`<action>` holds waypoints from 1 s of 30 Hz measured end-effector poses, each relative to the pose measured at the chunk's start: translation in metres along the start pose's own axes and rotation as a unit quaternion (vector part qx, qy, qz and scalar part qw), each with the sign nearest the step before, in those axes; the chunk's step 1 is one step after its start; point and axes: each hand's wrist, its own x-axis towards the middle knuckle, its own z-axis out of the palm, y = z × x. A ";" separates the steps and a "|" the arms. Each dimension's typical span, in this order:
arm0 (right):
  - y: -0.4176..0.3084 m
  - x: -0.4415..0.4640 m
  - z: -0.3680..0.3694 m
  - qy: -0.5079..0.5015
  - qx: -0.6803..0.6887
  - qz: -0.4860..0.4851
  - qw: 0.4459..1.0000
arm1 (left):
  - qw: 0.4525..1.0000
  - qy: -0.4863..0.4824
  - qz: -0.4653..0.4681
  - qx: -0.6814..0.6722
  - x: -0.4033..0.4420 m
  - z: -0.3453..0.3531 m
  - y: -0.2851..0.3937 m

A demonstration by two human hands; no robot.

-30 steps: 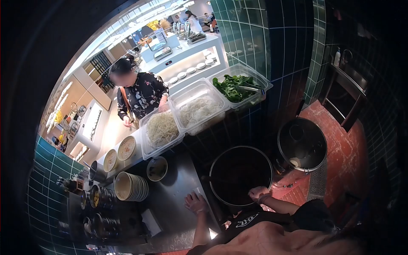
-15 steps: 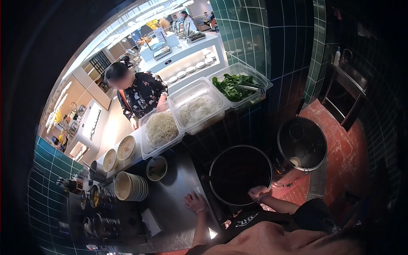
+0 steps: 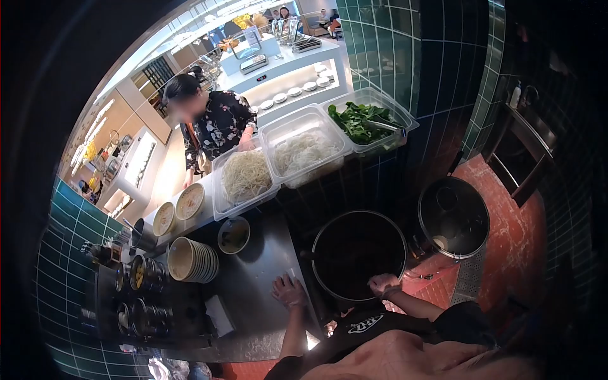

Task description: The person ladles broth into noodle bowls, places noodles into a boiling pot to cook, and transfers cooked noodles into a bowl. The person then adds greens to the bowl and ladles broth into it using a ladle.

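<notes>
My left hand [image 3: 289, 292], in a clear plastic glove, lies flat with fingers spread on the steel counter [image 3: 266, 266]. A bowl with something green inside [image 3: 234, 235] stands beyond it, and a stack of bowls [image 3: 192, 259] is to its left. At the near rim of a large dark pot [image 3: 358, 253], my right hand [image 3: 384, 285] has its fingers curled over the edge. That hand is gloved too. What fills the pot is too dark to make out.
Along the ledge stand tubs of pale noodles [image 3: 246, 175], white noodles [image 3: 304, 152] and leafy greens [image 3: 362, 123] with tongs. Two patterned bowls [image 3: 190, 201] are beside them. A person [image 3: 221, 120] stands across the ledge. A second large pot [image 3: 454, 215] is at right.
The view has shifted slightly. The person across the ledge has leaned in a little, with a hand closer to the patterned bowls. Both my hands stay in about the same places.
</notes>
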 end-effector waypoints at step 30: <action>-0.004 -0.003 -0.007 -0.028 -0.016 -0.005 0.999 | 1.000 0.026 0.004 0.002 0.002 0.005 -0.003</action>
